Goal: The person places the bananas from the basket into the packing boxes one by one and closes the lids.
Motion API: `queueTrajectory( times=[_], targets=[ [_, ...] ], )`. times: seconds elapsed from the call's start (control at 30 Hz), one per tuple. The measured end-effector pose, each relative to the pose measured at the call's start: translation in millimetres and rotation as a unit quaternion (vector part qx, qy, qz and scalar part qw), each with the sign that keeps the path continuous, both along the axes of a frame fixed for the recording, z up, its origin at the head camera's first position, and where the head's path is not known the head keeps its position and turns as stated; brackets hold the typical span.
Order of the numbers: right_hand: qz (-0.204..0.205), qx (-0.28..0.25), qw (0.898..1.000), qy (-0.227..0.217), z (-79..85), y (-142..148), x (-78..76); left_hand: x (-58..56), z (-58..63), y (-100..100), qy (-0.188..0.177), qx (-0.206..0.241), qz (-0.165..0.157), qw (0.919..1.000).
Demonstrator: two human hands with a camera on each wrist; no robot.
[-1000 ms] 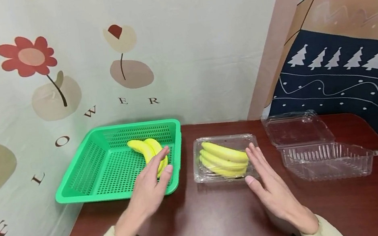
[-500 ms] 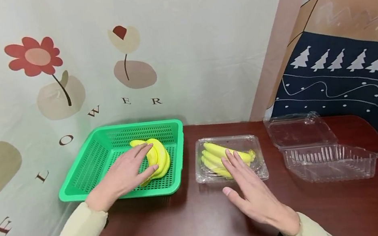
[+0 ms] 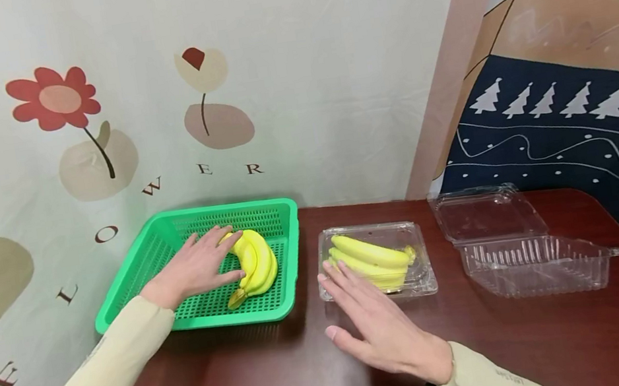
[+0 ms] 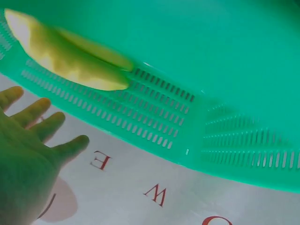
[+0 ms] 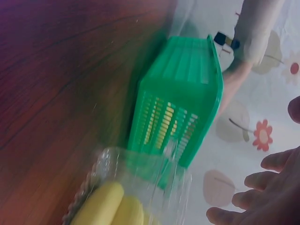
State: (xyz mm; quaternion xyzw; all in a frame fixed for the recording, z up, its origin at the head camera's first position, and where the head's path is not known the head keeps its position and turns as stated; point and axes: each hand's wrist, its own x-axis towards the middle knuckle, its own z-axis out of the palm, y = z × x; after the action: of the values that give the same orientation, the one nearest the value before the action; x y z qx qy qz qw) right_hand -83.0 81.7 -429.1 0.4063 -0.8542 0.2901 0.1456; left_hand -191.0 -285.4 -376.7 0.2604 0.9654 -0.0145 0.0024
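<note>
A bunch of yellow bananas (image 3: 260,264) lies at the right side of a green slotted basket (image 3: 295,255). Over the basket my left hand (image 3: 191,268) spreads its fingers, the fingertips overlapping the bunch's left edge in the head view. From the left wrist, the bananas (image 4: 70,56) appear apart from the spread fingers (image 4: 70,147). More bananas (image 3: 370,257) sit inside a clear plastic clamshell box (image 3: 425,269) with its lid down. My right hand (image 3: 386,328), fingers straight, is in front of that box and its fingertips overlap the box's near left part. Neither hand holds anything.
To the right, a second clear clamshell box (image 3: 542,265) stands with its lid (image 3: 489,213) raised back. All stand on a dark red-brown table (image 3: 290,383). A printed curtain (image 3: 329,83) hangs right behind the table.
My left hand has moved left and up over the basket, uncovering the bananas' stem end. My right hand has shifted left, from the clamshell box's right side to its near left part.
</note>
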Motion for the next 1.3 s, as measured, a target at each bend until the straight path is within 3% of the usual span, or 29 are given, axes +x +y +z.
queueTrajectory(
  times=[0.2, 0.43, 0.67, 0.83, 1.03, 1.3],
  targets=[
    [0.015, 0.043, 0.999, 0.000, -3.5, -15, 3.2, -7.7, -6.0, -9, -0.032, -0.030, -0.008, 0.9990],
    [0.028, 0.090, 0.995, -0.012, -3.1, -29, 2.6, -11.4, -5.9, -7, -0.035, -0.033, -0.029, 0.9984],
    [0.028, 0.152, 0.987, 0.040, -3.2, -57, -3.4, -14.0, -2.8, -1, -0.040, -0.074, -0.046, 0.9954],
    [0.017, 0.184, 0.981, 0.051, -4.0, -67, -8.0, -17.7, 5.0, 5, -0.036, -0.085, -0.072, 0.9931],
    [0.014, 0.182, 0.982, 0.053, -5.1, -67, -9.6, -21.6, 9.4, 13, -0.039, -0.089, -0.092, 0.9910],
    [0.022, 0.166, 0.985, 0.045, -6.9, -63, -9.4, -31.1, 11.5, 5, -0.039, -0.082, -0.079, 0.9927]
  ],
)
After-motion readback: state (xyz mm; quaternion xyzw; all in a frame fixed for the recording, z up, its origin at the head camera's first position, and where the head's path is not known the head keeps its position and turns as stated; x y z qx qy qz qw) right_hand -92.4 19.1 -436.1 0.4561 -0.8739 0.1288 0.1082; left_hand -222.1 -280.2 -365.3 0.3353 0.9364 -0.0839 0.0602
